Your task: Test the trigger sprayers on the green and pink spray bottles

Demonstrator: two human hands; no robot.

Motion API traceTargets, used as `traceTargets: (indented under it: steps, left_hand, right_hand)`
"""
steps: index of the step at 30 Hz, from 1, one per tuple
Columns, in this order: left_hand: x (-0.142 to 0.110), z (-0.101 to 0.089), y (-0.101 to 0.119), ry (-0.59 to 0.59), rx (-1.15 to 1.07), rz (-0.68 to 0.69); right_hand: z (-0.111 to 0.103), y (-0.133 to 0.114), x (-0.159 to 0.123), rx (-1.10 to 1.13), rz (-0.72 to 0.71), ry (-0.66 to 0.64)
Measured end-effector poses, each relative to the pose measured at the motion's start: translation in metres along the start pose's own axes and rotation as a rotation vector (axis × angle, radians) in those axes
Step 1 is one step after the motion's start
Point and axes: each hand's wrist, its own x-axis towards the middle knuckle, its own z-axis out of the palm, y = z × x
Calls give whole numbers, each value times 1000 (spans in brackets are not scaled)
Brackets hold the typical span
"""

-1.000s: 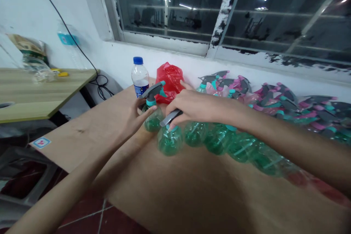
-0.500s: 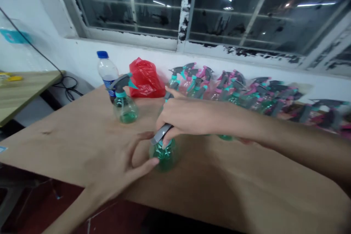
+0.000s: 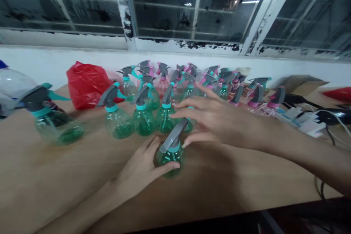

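Observation:
A green spray bottle [image 3: 170, 158] with a grey trigger head and turquoise collar stands upright on the table in front of me. My left hand [image 3: 141, 170] is closed around its left side, the thumb across the near face of the green body. Just right of and above the trigger head, my right hand [image 3: 222, 120] is spread open with nothing in it. Its thumb is close to the collar; whether they touch I cannot tell. Behind the hands stand several more green spray bottles [image 3: 120, 121], partly hidden by my right fingers.
Green and pink spray bottles [image 3: 162, 82] crowd along the wall under the window. A red plastic bag [image 3: 86, 86] lies at the left, beside a single green spray bottle [image 3: 55, 126]. At the right are a white power strip [image 3: 303, 122], cables and cardboard [image 3: 298, 84].
The view has swung right. My right hand has let go of the spray bottle's trigger head and spread its fingers. My left hand has closed in on the bottle's body.

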Motion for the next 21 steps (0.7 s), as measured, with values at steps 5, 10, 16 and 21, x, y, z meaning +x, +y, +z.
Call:
traceTargets:
  steps: [5,10,16,21]
  left_hand:
    - [28,18,18,-24,-8,-22]
    - [44,30,30,15,-9,33]
    - [58,35,45,145,-232,58]
    - [69,39,55,174,-398,25]
  right_hand:
    - [11,33,-67,47,304,50]
    - [42,44,-98,272,471,-90]
    - [75,36,-90,450,354,-148]
    - [107,29,-80,490,236,-42]
